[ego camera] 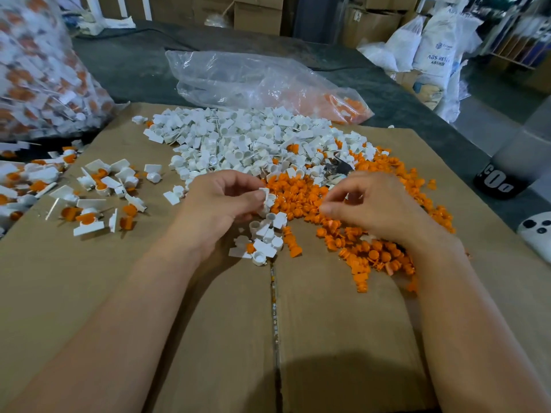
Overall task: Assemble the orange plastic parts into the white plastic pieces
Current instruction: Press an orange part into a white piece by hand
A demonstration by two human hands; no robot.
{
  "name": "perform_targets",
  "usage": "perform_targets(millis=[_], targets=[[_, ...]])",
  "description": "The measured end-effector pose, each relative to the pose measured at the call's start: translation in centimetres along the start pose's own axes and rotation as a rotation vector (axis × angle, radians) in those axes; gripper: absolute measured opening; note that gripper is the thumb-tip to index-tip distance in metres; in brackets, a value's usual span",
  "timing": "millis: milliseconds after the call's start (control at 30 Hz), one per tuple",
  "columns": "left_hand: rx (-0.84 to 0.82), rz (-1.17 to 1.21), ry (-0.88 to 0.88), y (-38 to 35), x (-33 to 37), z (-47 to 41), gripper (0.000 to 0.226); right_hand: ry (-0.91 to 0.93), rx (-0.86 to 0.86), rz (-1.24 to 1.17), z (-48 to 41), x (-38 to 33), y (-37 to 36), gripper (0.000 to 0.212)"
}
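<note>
Head view: both forearms reach in from the bottom of the frame over a cardboard sheet [208, 323] that serves as the work surface.

1. Left hand [220, 201]: centre of the frame, fingers curled. Thumb and fingertips pinch one white piece [265, 194] at the left edge of the orange heap.
2. Right hand [369, 204]: right of centre, fingers curled over the orange parts [301, 198]. Thumb and forefinger lie close together; it cannot be told whether they hold a part.
3. Orange parts: loose heap spreading from the centre toward the right and lower right, partly under the right hand.
4. White pieces [253, 138]: large heap above the hands, touching the orange heap along its lower edge. A small cluster [268, 236] lies just below the left hand.
5. Assembled pieces [98, 186]: white with orange inserts, scattered at the left of the sheet.
6. Clear bag [253, 81]: behind the white heap, some orange parts inside at its right end.
7. Large filled bag [38, 70]: upper left of the frame.
8. White sacks [432, 46]: upper right
</note>
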State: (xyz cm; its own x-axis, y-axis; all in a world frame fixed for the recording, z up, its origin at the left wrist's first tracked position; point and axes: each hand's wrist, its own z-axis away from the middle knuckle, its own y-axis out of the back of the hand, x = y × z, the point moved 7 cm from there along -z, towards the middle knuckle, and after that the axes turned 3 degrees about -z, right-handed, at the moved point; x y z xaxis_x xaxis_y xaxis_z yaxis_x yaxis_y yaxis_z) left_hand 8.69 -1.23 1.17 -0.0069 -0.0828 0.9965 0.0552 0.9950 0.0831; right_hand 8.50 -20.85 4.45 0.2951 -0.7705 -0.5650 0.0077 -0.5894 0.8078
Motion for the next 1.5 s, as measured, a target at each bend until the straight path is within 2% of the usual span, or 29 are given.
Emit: perform_targets(millis=[100,200,400,467,533,667,733,833,933,1100,1500], targets=[[-0.054,0.162,0.036,-0.6,0.1,0.1,0.016,-0.005,-0.189,0.094,0.2,0.0,-2.0,0.009],[-0.108,0.274,0.079,-0.9,-0.2,-0.1,0.016,-0.030,-0.223,0.196,0.0,0.5,-2.7,0.017],[-0.177,0.323,0.111,-1.4,-0.2,0.1,0.020,0.034,-0.254,0.246,-0.2,-0.2,-3.4,0.015],[-0.185,0.331,0.114,-1.4,-0.3,0.2,0.019,0.045,-0.199,0.196,-0.2,-0.4,-2.9,0.014],[-0.186,0.349,0.122,-1.5,-0.3,0.2,0.019,0.044,-0.095,0.047,-0.1,-1.0,-2.1,0.010],[-0.201,0.379,0.118,-1.8,-0.3,0.2,0.015,0.093,0.076,-0.290,0.1,-2.9,-1.4,0.017],[-0.217,0.379,0.108,-2.0,-0.2,0.3,0.019,0.130,0.135,-0.353,0.2,-3.6,-1.4,0.023],[-0.228,0.371,0.098,-2.3,-0.2,0.3,0.020,0.146,0.148,-0.388,0.2,-4.1,-1.7,0.036],[-0.234,0.368,0.092,-2.4,-0.2,0.3,0.018,0.108,0.146,-0.553,0.3,-4.1,-2.0,0.032],[-0.228,0.372,0.090,-2.3,-0.2,0.4,0.017,0.124,0.175,-0.517,0.4,-4.4,-2.0,0.028],[-0.193,0.271,0.069,-2.5,-0.5,0.3,0.021,0.162,0.189,-0.365,0.7,-5.0,-2.0,0.033]])
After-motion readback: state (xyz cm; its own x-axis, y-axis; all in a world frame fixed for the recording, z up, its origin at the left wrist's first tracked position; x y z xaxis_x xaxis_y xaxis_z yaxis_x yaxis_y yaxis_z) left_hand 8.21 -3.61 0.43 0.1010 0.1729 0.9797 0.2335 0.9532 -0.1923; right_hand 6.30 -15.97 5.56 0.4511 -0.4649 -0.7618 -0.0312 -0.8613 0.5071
